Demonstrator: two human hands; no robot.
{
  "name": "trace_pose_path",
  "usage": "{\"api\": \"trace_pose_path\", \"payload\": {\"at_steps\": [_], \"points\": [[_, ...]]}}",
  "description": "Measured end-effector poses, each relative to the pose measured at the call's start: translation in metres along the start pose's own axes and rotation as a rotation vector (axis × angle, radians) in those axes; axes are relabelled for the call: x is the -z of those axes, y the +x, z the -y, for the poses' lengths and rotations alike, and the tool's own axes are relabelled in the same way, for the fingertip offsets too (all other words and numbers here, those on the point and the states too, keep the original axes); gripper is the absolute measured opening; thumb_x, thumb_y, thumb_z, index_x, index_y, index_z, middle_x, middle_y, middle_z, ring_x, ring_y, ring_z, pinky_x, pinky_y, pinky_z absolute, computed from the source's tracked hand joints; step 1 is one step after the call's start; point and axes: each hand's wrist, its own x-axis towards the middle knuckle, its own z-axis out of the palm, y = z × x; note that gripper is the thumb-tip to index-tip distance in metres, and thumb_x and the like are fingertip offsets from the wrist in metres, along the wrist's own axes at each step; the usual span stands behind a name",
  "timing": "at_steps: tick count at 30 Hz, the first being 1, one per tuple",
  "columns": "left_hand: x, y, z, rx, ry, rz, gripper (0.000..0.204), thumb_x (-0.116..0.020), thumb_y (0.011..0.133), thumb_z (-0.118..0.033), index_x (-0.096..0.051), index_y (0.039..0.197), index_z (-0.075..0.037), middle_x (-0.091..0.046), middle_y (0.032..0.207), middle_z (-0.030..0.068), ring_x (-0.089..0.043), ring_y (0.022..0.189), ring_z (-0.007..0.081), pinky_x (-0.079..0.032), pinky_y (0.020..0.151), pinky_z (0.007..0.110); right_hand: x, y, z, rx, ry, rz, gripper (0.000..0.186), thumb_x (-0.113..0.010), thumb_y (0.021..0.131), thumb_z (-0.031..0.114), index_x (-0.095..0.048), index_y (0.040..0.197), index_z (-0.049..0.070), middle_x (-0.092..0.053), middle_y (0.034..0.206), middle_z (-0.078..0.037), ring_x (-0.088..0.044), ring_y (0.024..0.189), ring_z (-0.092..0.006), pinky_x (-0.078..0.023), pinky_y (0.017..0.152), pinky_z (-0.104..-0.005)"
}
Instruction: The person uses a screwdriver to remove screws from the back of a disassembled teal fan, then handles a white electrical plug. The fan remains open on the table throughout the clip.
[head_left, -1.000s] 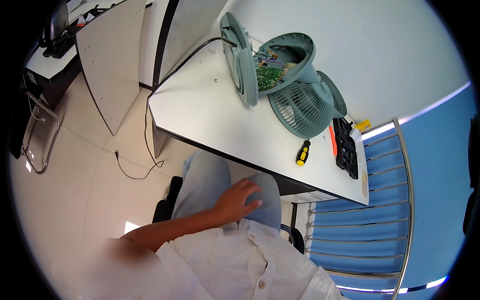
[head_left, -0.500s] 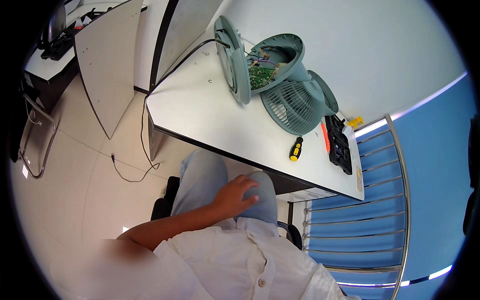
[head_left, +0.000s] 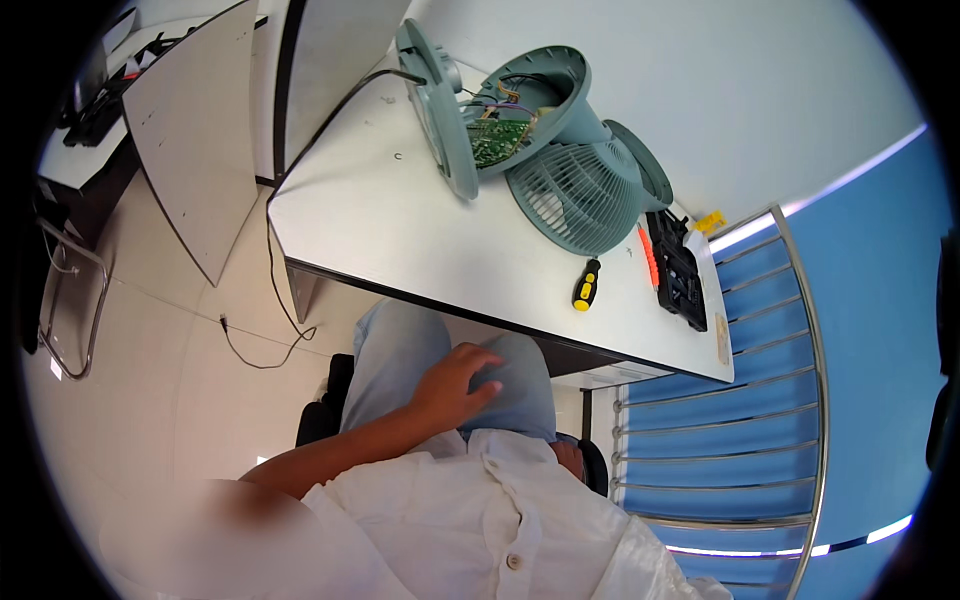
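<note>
My left hand [head_left: 455,385] rests flat on my thigh in light blue jeans [head_left: 400,350], fingers spread and holding nothing. My forearm reaches it from the lower left, over my white buttoned shirt [head_left: 480,520]. My right hand is out of sight. On the white table [head_left: 400,230] ahead lies a grey-green fan [head_left: 560,185] taken apart: its base plate [head_left: 440,110] stands on edge, the open housing shows a green circuit board [head_left: 495,140] and wires, and the grille faces the table's front edge. A yellow-and-black screwdriver [head_left: 586,284] lies beside the fan, well out of my hand's reach.
A black tool case [head_left: 680,270] and an orange tool [head_left: 648,255] lie at the table's right end, near a blue slatted blind [head_left: 730,420]. A black cable [head_left: 270,300] hangs from the table to the tiled floor. A grey partition panel [head_left: 190,150] stands to the left.
My left hand stays on my thigh with no visible change. The view has shifted slightly, so the table and fan sit a little further left in the picture.
</note>
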Motion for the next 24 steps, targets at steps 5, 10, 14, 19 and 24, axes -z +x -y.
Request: {"api": "trace_pose_path", "payload": {"at_steps": [5,10,14,19,24], "points": [[-0.002,0.004,0.002,0.081,-0.018,0.044,0.032,-0.065,0.081,-0.017,-0.057,0.111,-0.007,-0.055,0.108,0.0095,-0.057,0.09,0.0231,-0.048,0.08,0.034,0.052,0.009,0.029,-0.101,-0.268,0.317,0.004,-0.055,0.077,0.012,-0.053,0.078,0.008,-0.051,0.079,-0.006,-0.052,0.072,-0.0214,-0.046,0.074,-0.0414],[0.005,0.01,0.013,0.081,0.065,-0.019,0.033,-0.065,0.078,-0.014,-0.058,0.109,-0.005,-0.057,0.107,0.0129,-0.059,0.094,0.0269,-0.048,0.081,0.036,0.158,0.093,-0.015,0.006,0.651,0.994,0.022,-0.051,0.089,0.023,-0.063,0.092,0.005,-0.063,0.089,-0.017,-0.061,0.088,-0.0315,-0.049,0.079,-0.0382],[-0.004,0.015,0.033,0.071,0.08,0.003,0.029,-0.064,0.078,-0.012,-0.059,0.104,-0.001,-0.058,0.106,0.0148,-0.059,0.095,0.0302,-0.048,0.081,0.036,0.149,0.103,-0.178,-0.485,1.192,0.174,0.02,-0.059,0.088,0.015,-0.062,0.105,0.004,-0.062,0.087,-0.003,-0.056,0.082,-0.0119,-0.046,0.075,-0.0289],[-0.011,0.013,0.067,0.008,0.253,-0.097,0.026,-0.063,0.077,-0.01,-0.06,0.101,0.0,-0.06,0.104,0.0157,-0.059,0.096,0.031,-0.048,0.083,0.036,0.11,0.081,-0.38,-1.055,0.036,-0.677,0.019,-0.062,0.083,0.018,-0.065,0.097,0.005,-0.063,0.086,-0.012,-0.059,0.077,-0.0246,-0.048,0.068,-0.0356],[-0.002,-0.002,0.107,0.136,0.243,-0.207,0.03,-0.071,0.075,-0.017,-0.062,0.101,-0.006,-0.061,0.107,0.0148,-0.058,0.1,0.0321,-0.047,0.088,0.042,0.102,0.095,-0.477,-1.305,-0.255,-0.274,0.039,-0.066,0.078,0.027,-0.059,0.113,0.011,-0.057,0.112,-0.017,-0.05,0.109,-0.0296,-0.036,0.1,-0.044]]}}
